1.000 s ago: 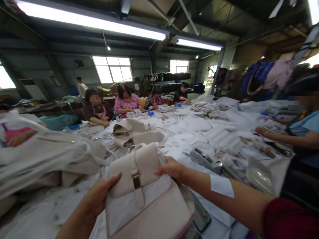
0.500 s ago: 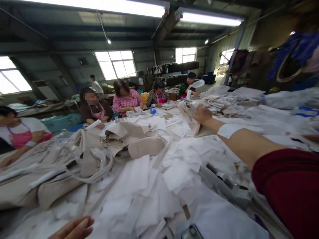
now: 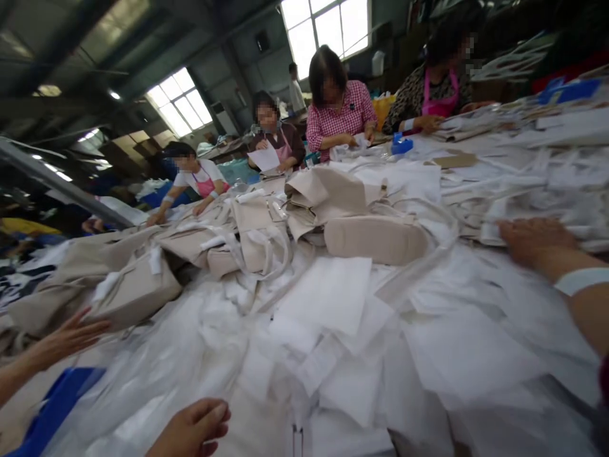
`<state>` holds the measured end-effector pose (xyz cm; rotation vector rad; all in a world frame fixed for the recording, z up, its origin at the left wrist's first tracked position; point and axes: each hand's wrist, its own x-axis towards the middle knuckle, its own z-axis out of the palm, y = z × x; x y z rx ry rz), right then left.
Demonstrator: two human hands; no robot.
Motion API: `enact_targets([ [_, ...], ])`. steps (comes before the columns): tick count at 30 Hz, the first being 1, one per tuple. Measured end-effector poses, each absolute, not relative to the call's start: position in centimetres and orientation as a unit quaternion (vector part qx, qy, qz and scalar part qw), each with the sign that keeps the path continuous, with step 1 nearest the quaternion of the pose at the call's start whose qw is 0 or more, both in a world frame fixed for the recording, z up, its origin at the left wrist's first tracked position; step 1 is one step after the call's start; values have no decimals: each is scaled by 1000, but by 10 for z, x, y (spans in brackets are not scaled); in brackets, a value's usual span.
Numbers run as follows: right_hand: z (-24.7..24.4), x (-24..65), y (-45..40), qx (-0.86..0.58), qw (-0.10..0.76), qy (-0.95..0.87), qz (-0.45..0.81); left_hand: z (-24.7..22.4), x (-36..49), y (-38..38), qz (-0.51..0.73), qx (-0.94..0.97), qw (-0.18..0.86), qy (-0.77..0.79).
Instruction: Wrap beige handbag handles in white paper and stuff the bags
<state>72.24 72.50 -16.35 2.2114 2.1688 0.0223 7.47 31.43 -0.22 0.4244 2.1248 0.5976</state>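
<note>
My right hand [image 3: 537,241] reaches far out and lies on a beige bag [image 3: 469,212] with white wrapping, at the right of the heap. Its fingers look stretched out and flat, though blur softens them. Low in the middle, my left hand [image 3: 193,428] hovers over white paper sheets and clear plastic. Its fingers are loosely bent and apart, with nothing visible in them. Ahead lies a pile of beige bags [image 3: 375,238] with wrapped straps. Loose white sheets [image 3: 328,292] cover the table in front of me.
At the left edge, another person's hand [image 3: 71,336] is spread beside a beige bag [image 3: 137,289], above a blue object [image 3: 61,406]. Several co-workers sit across the table, one holding a white sheet [image 3: 265,158]. A blue holder [image 3: 402,145] stands near them.
The view has swung left and tilted. My right hand and the bag under it now sit lower, with the bag lying flatter. A co-worker's hand has come into view at left.
</note>
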Motion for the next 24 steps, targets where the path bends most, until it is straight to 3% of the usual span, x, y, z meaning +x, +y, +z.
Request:
enact_targets([
  [5, -164, 727, 723, 667, -73, 734, 108, -11, 77, 294, 242, 208, 433, 843],
  [10, -114, 636, 640, 603, -137, 771, 151, -23, 73, 274, 256, 230, 436, 832],
  [16, -76, 516, 495, 404, -251, 879, -40, -26, 62, 250, 278, 280, 443, 805],
  [24, -23, 417, 328, 282, -225, 896, -258, -7, 35, 267, 347, 314, 464, 752],
])
